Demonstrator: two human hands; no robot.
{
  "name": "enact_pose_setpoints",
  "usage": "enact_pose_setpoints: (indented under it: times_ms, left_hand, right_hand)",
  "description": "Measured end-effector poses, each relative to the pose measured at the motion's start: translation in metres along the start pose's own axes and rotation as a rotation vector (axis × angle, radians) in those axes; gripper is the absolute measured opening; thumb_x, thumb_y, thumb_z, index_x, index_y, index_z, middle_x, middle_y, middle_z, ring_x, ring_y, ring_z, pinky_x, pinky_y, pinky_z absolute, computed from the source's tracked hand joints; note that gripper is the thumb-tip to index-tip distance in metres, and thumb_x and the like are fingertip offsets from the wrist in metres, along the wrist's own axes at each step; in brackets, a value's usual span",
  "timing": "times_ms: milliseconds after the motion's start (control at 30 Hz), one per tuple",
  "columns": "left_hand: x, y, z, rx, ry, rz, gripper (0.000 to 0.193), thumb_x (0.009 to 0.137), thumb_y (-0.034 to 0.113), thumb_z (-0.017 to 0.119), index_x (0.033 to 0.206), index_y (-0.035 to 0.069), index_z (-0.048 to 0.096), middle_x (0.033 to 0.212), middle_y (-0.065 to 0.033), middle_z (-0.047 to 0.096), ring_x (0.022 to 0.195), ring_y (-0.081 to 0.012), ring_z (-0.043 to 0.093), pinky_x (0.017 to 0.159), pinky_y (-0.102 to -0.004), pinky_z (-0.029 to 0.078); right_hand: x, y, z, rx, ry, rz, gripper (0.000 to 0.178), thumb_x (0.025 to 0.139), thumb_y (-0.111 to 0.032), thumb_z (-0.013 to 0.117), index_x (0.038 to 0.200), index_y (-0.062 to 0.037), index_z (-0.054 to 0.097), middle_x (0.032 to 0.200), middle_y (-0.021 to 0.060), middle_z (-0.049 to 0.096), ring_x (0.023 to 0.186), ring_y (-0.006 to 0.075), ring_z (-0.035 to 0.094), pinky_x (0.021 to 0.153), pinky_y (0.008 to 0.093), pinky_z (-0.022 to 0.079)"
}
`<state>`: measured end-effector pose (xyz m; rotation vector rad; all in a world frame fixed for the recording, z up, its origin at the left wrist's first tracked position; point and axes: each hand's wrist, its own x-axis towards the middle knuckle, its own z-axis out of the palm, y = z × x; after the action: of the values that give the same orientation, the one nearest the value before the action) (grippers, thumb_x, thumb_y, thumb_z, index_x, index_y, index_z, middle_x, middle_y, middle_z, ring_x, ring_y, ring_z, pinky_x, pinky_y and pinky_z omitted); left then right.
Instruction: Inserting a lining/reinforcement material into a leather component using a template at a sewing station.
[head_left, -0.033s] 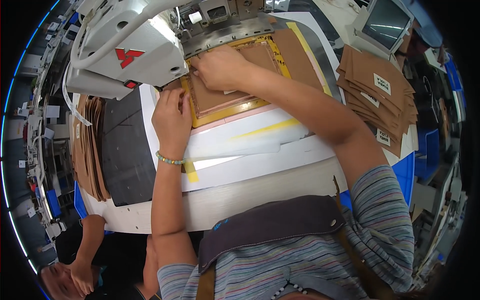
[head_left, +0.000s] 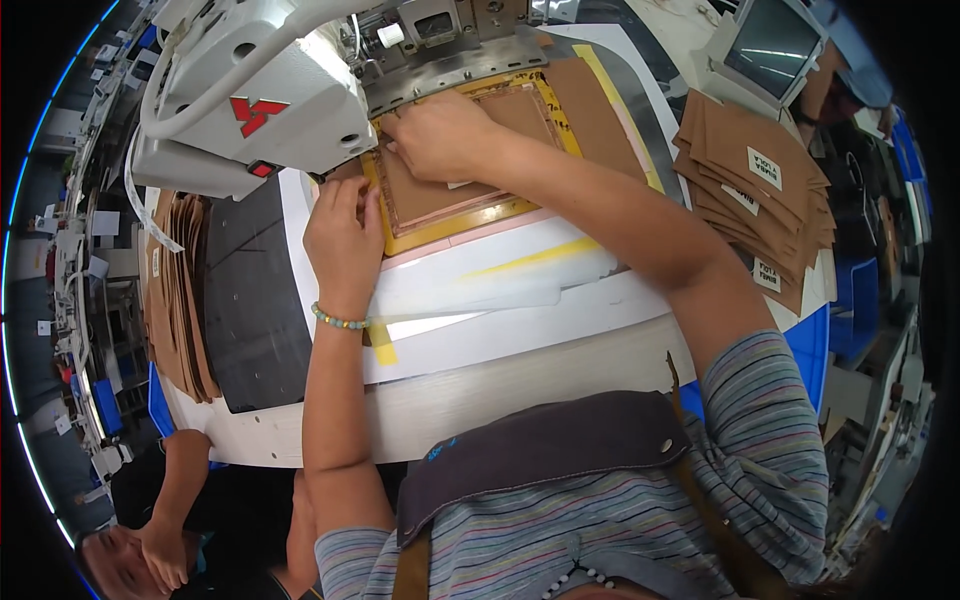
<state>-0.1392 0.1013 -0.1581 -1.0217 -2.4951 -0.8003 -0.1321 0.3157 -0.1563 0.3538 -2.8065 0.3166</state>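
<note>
A yellow-edged rectangular frame lies under the white sewing machine head, with a brown fabric panel inside it. My right hand rests on the panel near its far left corner, fingers curled in and their tips partly hidden. At the frame's left edge, my left hand is raised with its fingers bent and drawn together, close below the machine head. Whether either hand pinches anything small cannot be made out. A white label peeks out beneath my right wrist.
Brown labelled pieces lie stacked at the right, below a monitor. More brown pieces hang over the table's left side, beside a black board. White sheets lie in front of the frame. Another person sits at lower left.
</note>
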Motion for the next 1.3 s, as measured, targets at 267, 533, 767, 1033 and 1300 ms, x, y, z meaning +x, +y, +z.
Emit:
enact_pose_setpoints:
  times_ms: [267,533,767,1033,1300]
  left_hand:
    - [0.0,0.002,0.0,-0.016,-0.009,-0.013,0.014,0.092,0.008,0.076,0.104,0.002,0.071,0.086,-0.0087,0.065,0.069,-0.0246,0.065,0.064,-0.0376,0.052]
    - [0.002,0.001,-0.002,-0.025,-0.02,-0.068,0.013,0.095,0.01,0.076,0.105,0.002,0.074,0.081,-0.0088,0.065,0.065,-0.0201,0.061,0.063,-0.0317,0.051]
    - [0.011,-0.039,0.007,-0.036,0.133,-0.017,0.026,0.092,0.023,0.079,0.107,0.002,0.074,0.092,-0.0127,0.063,0.089,-0.0298,0.059,0.08,-0.0406,0.05]
    - [0.054,-0.08,0.034,-0.695,-0.121,-0.272,0.022,0.091,0.006,0.081,0.111,-0.001,0.077,0.11,-0.0077,0.078,0.1,-0.013,0.071,0.09,-0.0296,0.056]
    - [0.059,-0.075,0.039,-0.717,-0.094,-0.21,0.015,0.091,0.003,0.081,0.106,0.002,0.078,0.103,-0.0049,0.079,0.097,-0.0142,0.072,0.09,-0.0302,0.056]
  right_hand:
    - [0.001,-0.004,0.004,0.064,0.047,0.035,0.029,0.101,-0.03,0.06,0.107,-0.003,0.07,0.088,0.0194,0.075,0.084,0.0384,0.074,0.077,0.0498,0.057]
    - [0.015,-0.005,0.001,0.355,0.171,0.374,0.038,0.106,-0.037,0.056,0.106,0.0,0.066,0.088,0.0233,0.074,0.085,0.0442,0.071,0.081,0.0536,0.055]
    - [0.003,0.012,-0.011,0.276,0.127,0.298,0.039,0.102,-0.034,0.058,0.109,0.0028,0.069,0.094,0.0239,0.076,0.091,0.0436,0.073,0.085,0.0523,0.057]
    - [0.003,0.005,0.001,0.107,0.052,0.009,0.028,0.096,-0.028,0.064,0.098,-0.0014,0.073,0.09,0.0211,0.075,0.083,0.0406,0.073,0.079,0.0507,0.057]
    - [0.008,0.002,-0.001,0.019,-0.028,-0.067,0.022,0.092,-0.022,0.064,0.095,-0.0022,0.074,0.084,0.0185,0.076,0.082,0.0383,0.074,0.076,0.0493,0.057]
